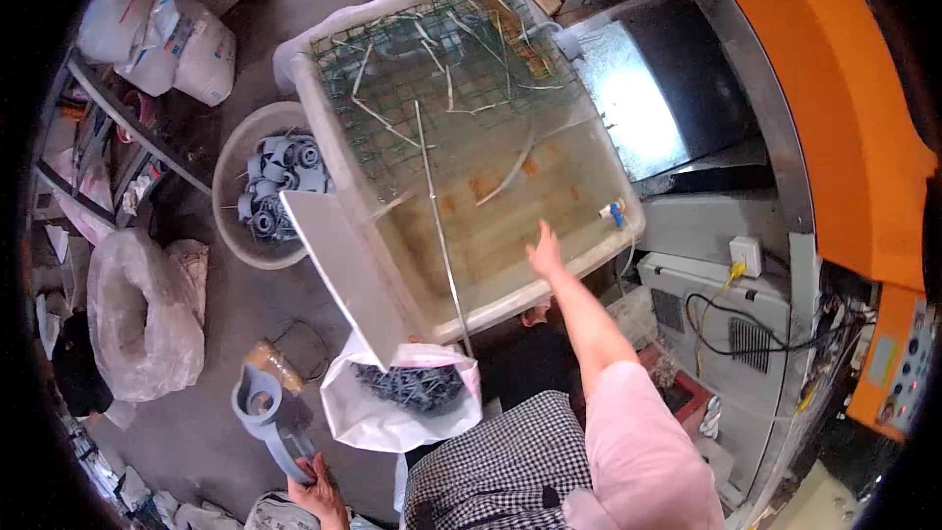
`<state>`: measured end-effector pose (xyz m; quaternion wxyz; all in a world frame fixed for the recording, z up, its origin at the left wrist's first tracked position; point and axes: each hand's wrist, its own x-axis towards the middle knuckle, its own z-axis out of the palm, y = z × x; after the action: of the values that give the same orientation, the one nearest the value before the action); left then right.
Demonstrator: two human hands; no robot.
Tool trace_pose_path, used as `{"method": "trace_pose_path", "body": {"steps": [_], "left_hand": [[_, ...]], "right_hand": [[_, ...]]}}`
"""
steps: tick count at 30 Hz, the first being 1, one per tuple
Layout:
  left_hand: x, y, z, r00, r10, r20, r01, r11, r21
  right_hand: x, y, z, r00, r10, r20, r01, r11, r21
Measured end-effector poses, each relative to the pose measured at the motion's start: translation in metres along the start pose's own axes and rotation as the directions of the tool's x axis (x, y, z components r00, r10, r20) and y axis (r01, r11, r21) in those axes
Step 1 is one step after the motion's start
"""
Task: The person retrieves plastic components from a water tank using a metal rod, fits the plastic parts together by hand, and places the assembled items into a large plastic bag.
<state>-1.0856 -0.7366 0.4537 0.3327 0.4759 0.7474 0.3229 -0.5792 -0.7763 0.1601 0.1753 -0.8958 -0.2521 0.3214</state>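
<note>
My left hand (320, 497), low in the head view, is closed around one end of a grey plastic pipe fitting (272, 424). The fitting has a wide round socket at its far end and a side branch. My right hand (546, 252) reaches over the near right part of a large white tub (502, 307) of murky water. Its fingers are apart and I see nothing in them. A thin pale rod (440, 221) slants across the tub to the left of this hand. Close to the left hand stands a white sack (350, 416) with dark grey scraps inside.
Green wire mesh (392, 69) with pale strips spans the tub's far part. A white board (343, 270) leans at its left side, beside a round basin (232, 226) of grey fittings. A blue-handled valve (615, 214) is on the right wall. An orange machine (834, 88) borders the right.
</note>
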Motion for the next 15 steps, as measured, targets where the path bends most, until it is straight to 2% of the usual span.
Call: {"method": "trace_pose_path", "body": {"steps": [2,3,5,6,7,8,9,10,12,13,15], "left_hand": [[-0.016,-0.004,0.027,0.994,0.104,0.015,-0.104,0.995,0.000],[-0.031,-0.002,0.051,0.996,0.092,0.000,-0.092,0.996,0.003],[-0.058,0.017,0.096,0.917,0.397,0.046,-0.398,0.898,0.187],[-0.072,0.058,0.133,0.896,0.425,0.130,-0.443,0.879,0.178],[-0.083,0.083,0.158,0.887,0.391,0.245,-0.445,0.867,0.226],[-0.093,0.096,0.177,0.870,0.348,0.350,-0.449,0.853,0.268],[-0.104,0.081,0.191,0.898,0.280,0.340,-0.382,0.879,0.285],[-0.109,0.086,0.210,0.864,0.335,0.377,-0.434,0.874,0.217],[-0.118,0.094,0.241,0.748,0.488,0.451,-0.632,0.732,0.256],[-0.124,0.096,0.254,0.749,0.484,0.452,-0.630,0.733,0.258],[-0.132,0.098,0.274,0.878,0.269,0.397,-0.415,0.839,0.351]], "right_hand": [[0.064,0.007,-0.030,0.996,-0.012,-0.085,0.013,1.000,0.001],[0.101,0.013,-0.046,0.990,-0.056,-0.132,0.054,0.998,-0.022],[0.160,0.017,-0.081,0.989,-0.051,-0.140,0.043,0.997,-0.059],[0.185,0.018,-0.100,0.984,-0.099,-0.150,0.094,0.995,-0.043],[0.211,0.027,-0.108,0.965,-0.146,-0.219,0.144,0.989,-0.022],[0.232,0.022,-0.124,0.973,-0.109,-0.202,0.104,0.994,-0.036],[0.256,0.022,-0.140,0.981,-0.071,-0.182,0.063,0.997,-0.048],[0.272,0.022,-0.152,0.969,-0.115,-0.217,0.102,0.992,-0.068],[0.312,0.025,-0.171,0.951,-0.177,-0.254,0.156,0.983,-0.099],[0.334,0.027,-0.179,0.948,-0.194,-0.250,0.171,0.979,-0.114],[0.374,0.025,-0.190,0.943,-0.211,-0.256,0.184,0.975,-0.128]]}}
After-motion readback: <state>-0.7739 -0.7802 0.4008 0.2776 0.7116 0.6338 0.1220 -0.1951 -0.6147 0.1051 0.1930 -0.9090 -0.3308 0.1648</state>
